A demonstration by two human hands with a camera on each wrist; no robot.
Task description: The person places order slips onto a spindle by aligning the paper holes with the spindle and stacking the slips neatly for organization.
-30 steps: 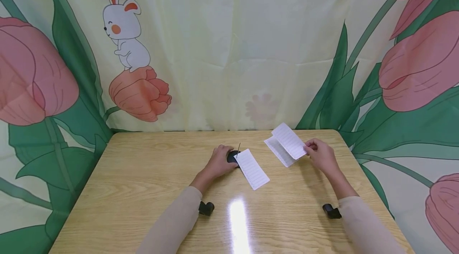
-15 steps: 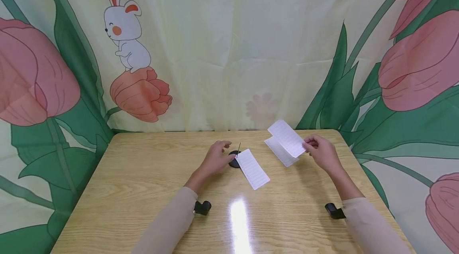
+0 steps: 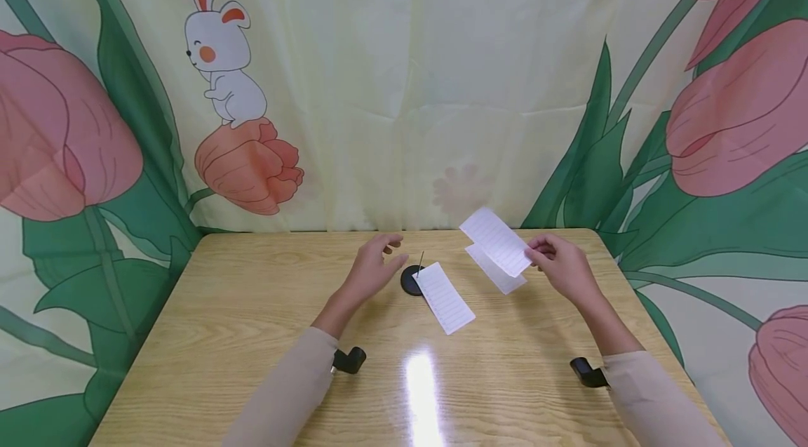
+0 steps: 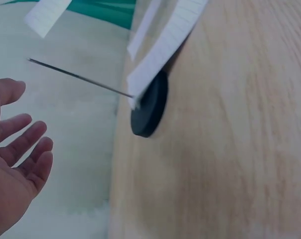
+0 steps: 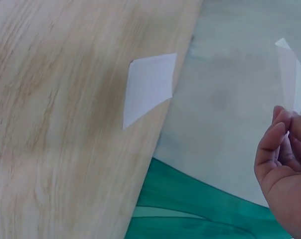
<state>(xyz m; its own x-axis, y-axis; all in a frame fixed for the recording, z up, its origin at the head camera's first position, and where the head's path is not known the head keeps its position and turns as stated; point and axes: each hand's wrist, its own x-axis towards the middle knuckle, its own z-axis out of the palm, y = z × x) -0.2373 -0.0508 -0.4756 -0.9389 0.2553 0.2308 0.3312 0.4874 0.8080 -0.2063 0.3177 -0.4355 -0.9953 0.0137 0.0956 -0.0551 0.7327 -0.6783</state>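
Note:
A bill spike with a round black base (image 3: 409,281) and a thin upright metal needle (image 4: 80,78) stands on the table. One lined white paper slip (image 3: 445,299) has its upper corner at the needle's foot and lies slanting over the base's edge. My left hand (image 3: 371,270) hovers just left of the spike, fingers loosely spread, holding nothing. Between thumb and fingertips my right hand (image 3: 563,266) pinches the corner of another lined paper slip (image 3: 495,240), raised above the table. Under it, a third slip (image 5: 150,87) lies on the wood, partly covered in the head view.
The light wooden table (image 3: 265,307) ends at the back against a curtain (image 3: 379,82) printed with tulips and a rabbit. Black wrist cameras (image 3: 349,361) sit at both sleeves. A bright light reflection crosses the front of the tabletop.
My left hand has let go of the spike's base and moved up and left. My right hand has shifted slightly left, bringing its paper slip closer to the spike.

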